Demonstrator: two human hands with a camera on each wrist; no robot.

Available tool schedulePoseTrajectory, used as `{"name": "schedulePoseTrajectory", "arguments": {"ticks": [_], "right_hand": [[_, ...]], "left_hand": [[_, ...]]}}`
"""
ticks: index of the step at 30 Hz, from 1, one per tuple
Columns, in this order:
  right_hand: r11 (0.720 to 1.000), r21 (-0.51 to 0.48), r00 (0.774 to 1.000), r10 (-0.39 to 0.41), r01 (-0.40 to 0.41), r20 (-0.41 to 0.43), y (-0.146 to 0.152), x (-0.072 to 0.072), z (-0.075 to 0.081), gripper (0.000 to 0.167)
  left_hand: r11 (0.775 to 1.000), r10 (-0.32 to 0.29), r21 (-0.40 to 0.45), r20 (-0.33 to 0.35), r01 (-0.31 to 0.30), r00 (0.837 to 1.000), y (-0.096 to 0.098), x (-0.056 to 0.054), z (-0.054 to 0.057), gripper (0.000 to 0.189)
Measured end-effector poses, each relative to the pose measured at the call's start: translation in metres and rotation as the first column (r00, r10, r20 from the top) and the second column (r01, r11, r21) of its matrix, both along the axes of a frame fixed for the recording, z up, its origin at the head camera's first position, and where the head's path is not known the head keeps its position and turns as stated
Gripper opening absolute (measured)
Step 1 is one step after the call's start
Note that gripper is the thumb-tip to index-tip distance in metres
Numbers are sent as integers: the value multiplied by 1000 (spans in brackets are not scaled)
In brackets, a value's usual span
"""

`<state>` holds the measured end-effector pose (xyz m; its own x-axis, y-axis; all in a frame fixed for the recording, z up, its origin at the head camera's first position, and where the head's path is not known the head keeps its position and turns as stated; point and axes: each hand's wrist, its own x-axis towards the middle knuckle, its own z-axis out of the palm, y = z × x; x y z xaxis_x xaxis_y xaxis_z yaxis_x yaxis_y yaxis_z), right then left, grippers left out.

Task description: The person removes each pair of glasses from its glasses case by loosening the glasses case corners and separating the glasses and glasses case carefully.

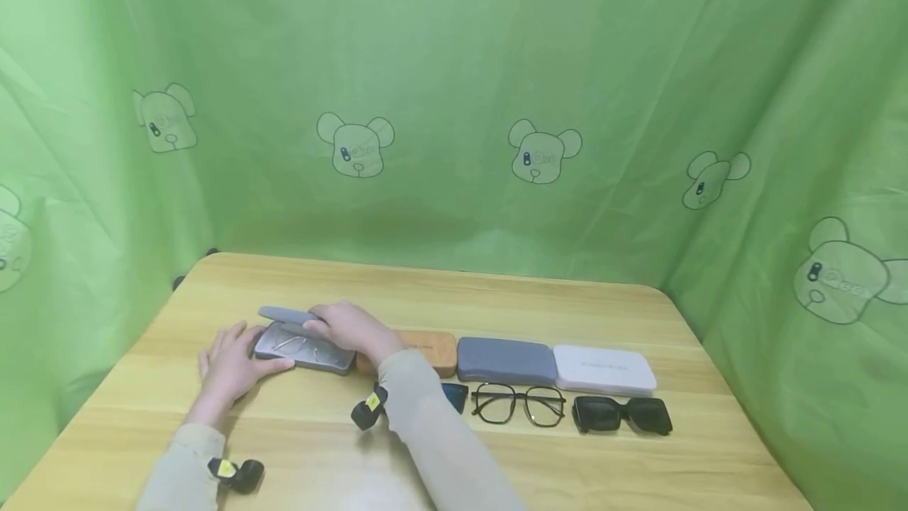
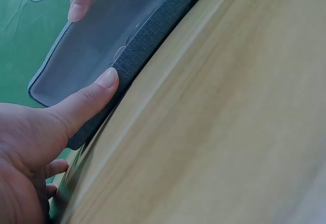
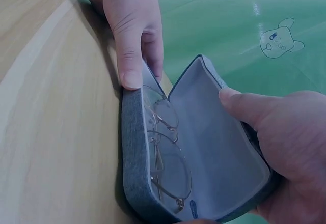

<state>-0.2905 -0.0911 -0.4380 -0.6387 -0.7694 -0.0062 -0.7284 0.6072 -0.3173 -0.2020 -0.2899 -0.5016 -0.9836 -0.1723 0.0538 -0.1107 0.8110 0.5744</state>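
Observation:
A grey-blue fabric glasses case (image 1: 305, 355) stands raised-lidded at the left end of a row of cases. Inside its pale lining lies a pair of thin wire-rimmed glasses (image 3: 173, 170), clearest in the right wrist view. My left hand (image 1: 230, 363) grips the case's bottom half at its left end, the thumb (image 2: 94, 91) against the front wall. With my right hand (image 1: 358, 330) I hold the lid (image 3: 209, 137), thumb on its edge and the fingers mostly hidden behind it. The lid leans partway up over the glasses.
Rightward in the row are an orange-brown case (image 1: 436, 353), a dark grey-blue case (image 1: 507, 359) and a white case (image 1: 604, 369). In front lie dark-lensed glasses (image 1: 455, 396) partly behind my right sleeve, black-framed glasses (image 1: 519, 404) and black sunglasses (image 1: 623, 415). Green curtains surround the wooden table (image 1: 567, 471).

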Motion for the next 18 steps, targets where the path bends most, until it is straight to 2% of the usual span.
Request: {"name": "schedulePoseTrajectory", "arguments": {"ticks": [11,18], "right_hand": [[1000,-7,1000,15,-14,8,0,-5,0,40],[1000,-4,999,27,-27,19,0,-8,-1,40]], "left_hand": [[1000,-2,20,1,2,1000,1,-1,4,106],[1000,-18,22,14,18,1000,1,-1,2,105]]}}
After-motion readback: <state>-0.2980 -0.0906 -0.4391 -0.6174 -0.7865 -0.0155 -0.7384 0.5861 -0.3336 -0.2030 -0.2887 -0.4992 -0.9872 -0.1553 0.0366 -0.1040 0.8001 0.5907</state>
